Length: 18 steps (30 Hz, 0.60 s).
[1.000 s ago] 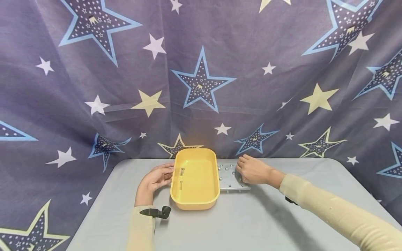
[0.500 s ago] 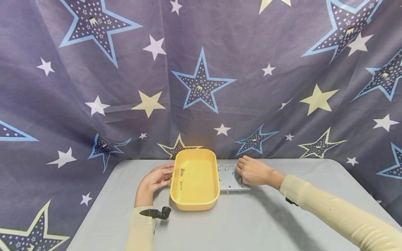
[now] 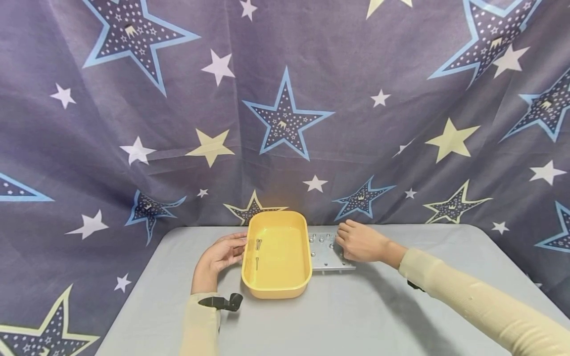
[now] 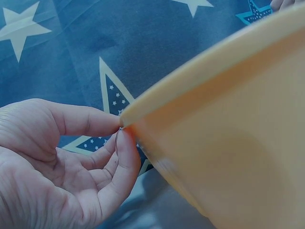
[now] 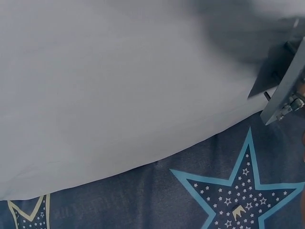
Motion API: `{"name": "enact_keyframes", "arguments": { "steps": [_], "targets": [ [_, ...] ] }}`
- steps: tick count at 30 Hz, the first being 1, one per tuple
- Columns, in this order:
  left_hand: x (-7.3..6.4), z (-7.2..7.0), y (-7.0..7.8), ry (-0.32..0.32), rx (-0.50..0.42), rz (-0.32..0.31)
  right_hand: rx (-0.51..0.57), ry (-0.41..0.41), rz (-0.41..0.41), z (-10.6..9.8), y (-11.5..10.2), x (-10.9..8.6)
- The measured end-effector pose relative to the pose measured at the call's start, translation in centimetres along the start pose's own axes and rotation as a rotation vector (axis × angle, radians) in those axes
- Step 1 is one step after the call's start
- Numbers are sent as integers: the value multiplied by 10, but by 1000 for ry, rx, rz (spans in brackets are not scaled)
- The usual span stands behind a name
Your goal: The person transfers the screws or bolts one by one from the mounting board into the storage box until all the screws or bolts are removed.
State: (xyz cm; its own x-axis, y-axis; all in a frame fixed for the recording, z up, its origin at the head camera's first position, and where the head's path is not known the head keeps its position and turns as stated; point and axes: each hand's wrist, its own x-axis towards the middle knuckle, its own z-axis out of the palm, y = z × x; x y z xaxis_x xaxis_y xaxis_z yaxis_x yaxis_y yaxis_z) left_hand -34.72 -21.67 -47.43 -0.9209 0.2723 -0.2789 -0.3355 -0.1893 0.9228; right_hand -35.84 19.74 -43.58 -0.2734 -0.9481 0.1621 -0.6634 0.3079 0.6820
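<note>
Noticed small crown marks (image 3: 282, 124) printed inside the larger stars of the purple curtain (image 3: 178, 113). Found a yellow tray (image 3: 282, 254) near the middle of the table (image 3: 338, 316), just left of a flat metal plate (image 3: 328, 256) and, seen from the head, overlapping its left edge; could not tell whether touching it. Counted three thin screws (image 3: 257, 263) inside the tray, all toward its left wall: two close together, one apart and nearer the front. Made out several shiny bolts (image 3: 321, 238) standing on the plate and, from the right wrist, thin pins poking out beneath it.

Saw the left hand (image 3: 222, 252) pinching the tray's left rim between fingertips, with other fingers bent behind. Saw the right hand (image 3: 360, 242) over the plate's right side, with fingers bent downward; could not tell whether pressed together or pinching anything.

Noted a smooth gray cover on the table, rounded at its far corners, the curtain hanging right behind, cream sleeves (image 3: 472, 296) on both arms, and a black strap (image 3: 213, 301) at the left wrist.
</note>
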Motion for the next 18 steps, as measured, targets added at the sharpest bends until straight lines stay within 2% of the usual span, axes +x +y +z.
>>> {"name": "enact_keyframes", "arguments": {
  "steps": [5, 18],
  "targets": [
    [1, 0, 0, 20, 1, -8, 19, -7, 20, 0, 1, -2],
    [0, 1, 0, 12, 1, -3, 70, 21, 98, -3, 3, 0]
  ]
}}
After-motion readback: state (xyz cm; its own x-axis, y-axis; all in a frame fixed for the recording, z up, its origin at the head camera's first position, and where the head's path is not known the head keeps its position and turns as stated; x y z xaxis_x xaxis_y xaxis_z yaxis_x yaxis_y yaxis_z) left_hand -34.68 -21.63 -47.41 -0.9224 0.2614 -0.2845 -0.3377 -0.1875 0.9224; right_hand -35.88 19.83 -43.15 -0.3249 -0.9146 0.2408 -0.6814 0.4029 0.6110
